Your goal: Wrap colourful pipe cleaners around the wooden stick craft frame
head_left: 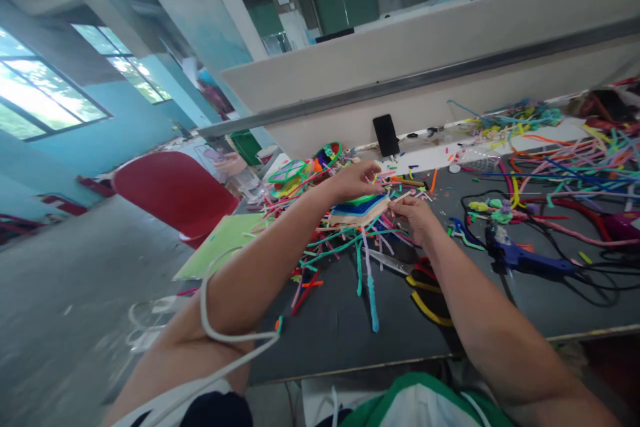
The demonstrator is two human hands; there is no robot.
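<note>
A striped piece made of pipe cleaners, in green, blue and cream rows, lies over a heap of loose pipe cleaners. My right hand pinches its right edge, where a pale pipe cleaner end sticks out at the fingertips. Over the far side of the piece reaches my left hand, its thumb and fingers apart and nothing visible in them. Scissors with yellow and black handles rest just below my right hand. A teal pipe cleaner hangs toward the table's front.
A blue glue gun with its cord lies at right, near many tangled pipe cleaners. A phone leans on the partition. A green sheet sits at the left edge, beside a red chair. A white cable crosses my left arm.
</note>
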